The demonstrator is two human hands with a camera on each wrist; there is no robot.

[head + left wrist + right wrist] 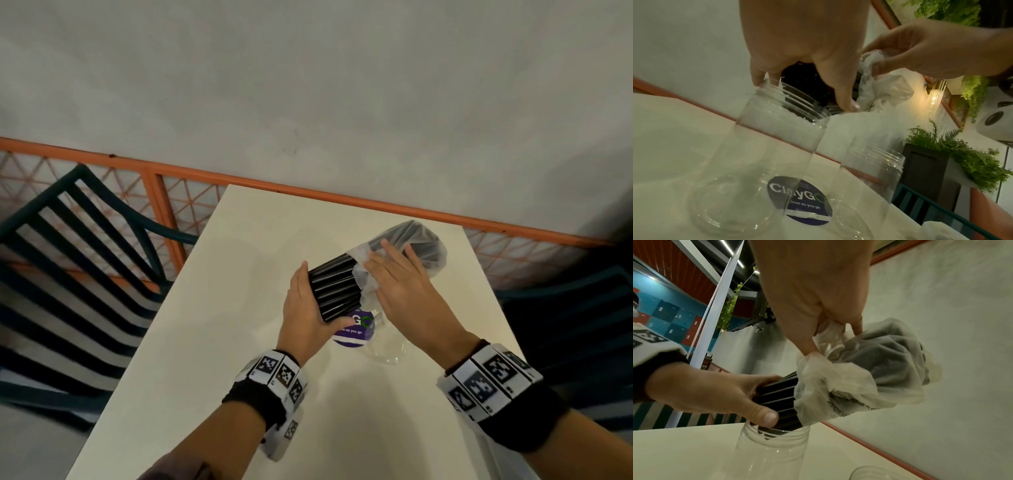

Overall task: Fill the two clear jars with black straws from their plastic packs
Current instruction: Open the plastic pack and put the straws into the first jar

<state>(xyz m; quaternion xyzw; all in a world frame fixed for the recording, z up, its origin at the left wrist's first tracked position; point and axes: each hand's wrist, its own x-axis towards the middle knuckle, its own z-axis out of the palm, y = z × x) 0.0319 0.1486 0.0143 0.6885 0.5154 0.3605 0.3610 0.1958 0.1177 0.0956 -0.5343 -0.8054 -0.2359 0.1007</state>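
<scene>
My left hand (306, 301) grips the bare end of a bundle of black straws (334, 291). The bundle's other end is still inside a thin whitish plastic pack (411, 246). My right hand (394, 277) pinches the bunched plastic (828, 339) near the pack's mouth. In the right wrist view the straws' (777, 395) lower ends sit in the mouth of a clear jar (772, 451). The left wrist view shows two upright clear jars, one (777, 146) right under my left hand (807, 48) and the other (869, 178) beside it, with nothing inside it.
The jars stand on a white table (222, 342) around a round purple sticker (352, 330). An orange rail (342, 197) runs along the far edge against a grey wall. Dark green chairs stand to the left (68, 257) and to the right (565, 308).
</scene>
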